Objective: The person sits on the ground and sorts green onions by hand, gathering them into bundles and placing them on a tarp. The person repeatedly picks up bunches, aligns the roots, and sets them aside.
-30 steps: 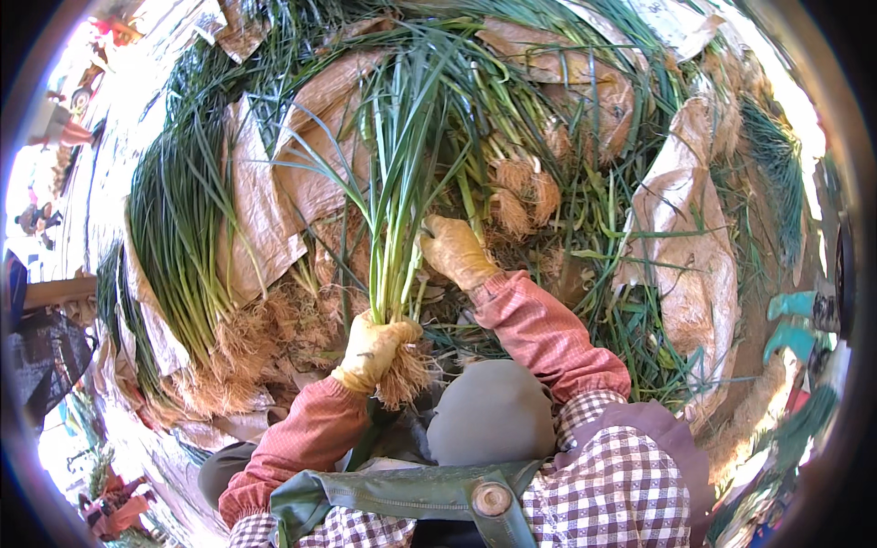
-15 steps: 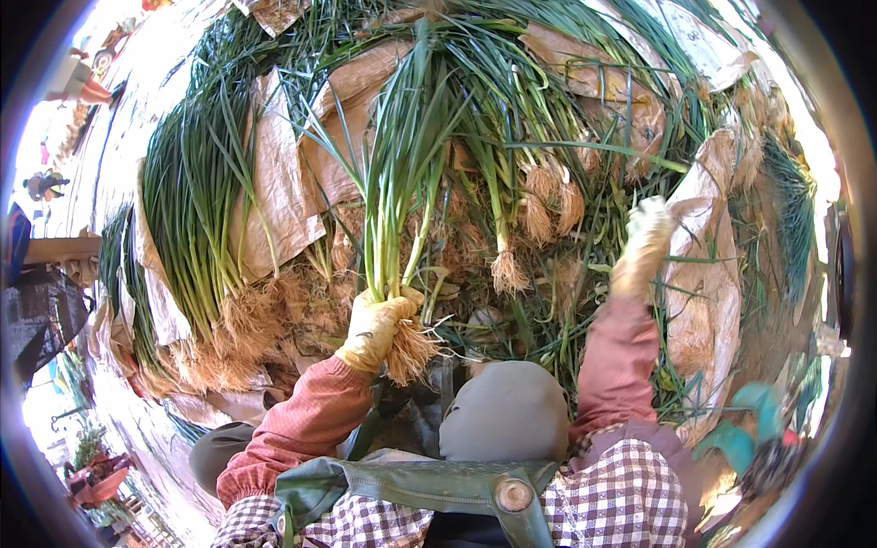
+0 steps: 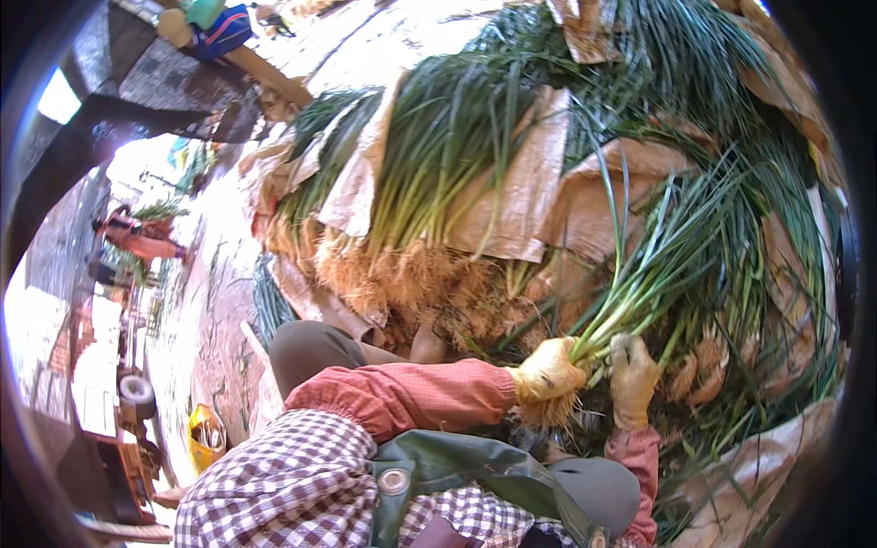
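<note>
Both my hands wear pale yellow gloves. My left hand (image 3: 550, 373) is closed around the lower end of a fanned bunch of green onions (image 3: 650, 283); their pale, hairy roots hang below my fist and the long leaves reach up to the right. Just right of it, my right hand (image 3: 632, 384) has its fingers curled and pinched against the stalks beside that fist, fingertips partly hidden among them. Loose onion leaves and rooted stalks (image 3: 708, 365) lie under and around both hands.
Laid bundles with tan roots (image 3: 411, 274) and brown woven sheets (image 3: 493, 210) surround me. My bent knee (image 3: 311, 352) is at left. Further left are a yellow bag (image 3: 206, 434), a wheel (image 3: 137, 393) and another person (image 3: 137, 236) at a distance.
My view has swung left. The bunch in my left hand now leans right. My right hand, which had reached out rightward, is back at the stalks beside my left hand.
</note>
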A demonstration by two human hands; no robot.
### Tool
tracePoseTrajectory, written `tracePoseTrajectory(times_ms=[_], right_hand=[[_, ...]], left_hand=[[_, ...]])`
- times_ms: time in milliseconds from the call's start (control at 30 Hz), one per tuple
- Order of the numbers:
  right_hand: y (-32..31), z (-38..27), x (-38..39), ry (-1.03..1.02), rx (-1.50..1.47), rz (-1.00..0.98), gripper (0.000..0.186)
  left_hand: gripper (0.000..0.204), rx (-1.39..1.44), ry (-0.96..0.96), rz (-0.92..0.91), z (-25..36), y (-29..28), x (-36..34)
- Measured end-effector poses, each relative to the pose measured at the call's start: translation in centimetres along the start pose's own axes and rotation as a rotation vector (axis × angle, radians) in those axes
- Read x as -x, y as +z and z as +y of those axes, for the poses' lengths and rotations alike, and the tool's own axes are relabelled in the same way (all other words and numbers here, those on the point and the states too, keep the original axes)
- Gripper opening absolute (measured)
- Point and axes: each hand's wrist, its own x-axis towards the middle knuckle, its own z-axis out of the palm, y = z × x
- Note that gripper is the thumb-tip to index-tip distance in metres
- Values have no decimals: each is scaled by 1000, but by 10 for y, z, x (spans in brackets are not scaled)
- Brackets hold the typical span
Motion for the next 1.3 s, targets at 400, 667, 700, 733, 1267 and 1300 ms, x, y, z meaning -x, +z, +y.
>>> tracePoseTrajectory(times_ms=[400,667,700,733,1267,1300], right_hand=[[-29,40,-12,44,-200,276,34],[31,22,19,-143,-75,-186,18],[26,19,19,-222,-90,-158,18],[16,20,25,-274,-81,-125,18],[-50,111,-29,363,421,161,35],[-37,95,-28,441,227,152,32]], left_hand=[[38,-123,-164,-77,17,-4,-2],[29,-209,-163,-133,-10,-8,-19],[24,-215,-124,-118,-17,-8,-26],[20,-203,-95,-132,-36,0,-29],[29,592,-340,-323,22,-40,-14],[29,605,-372,-284,4,-38,-15]])
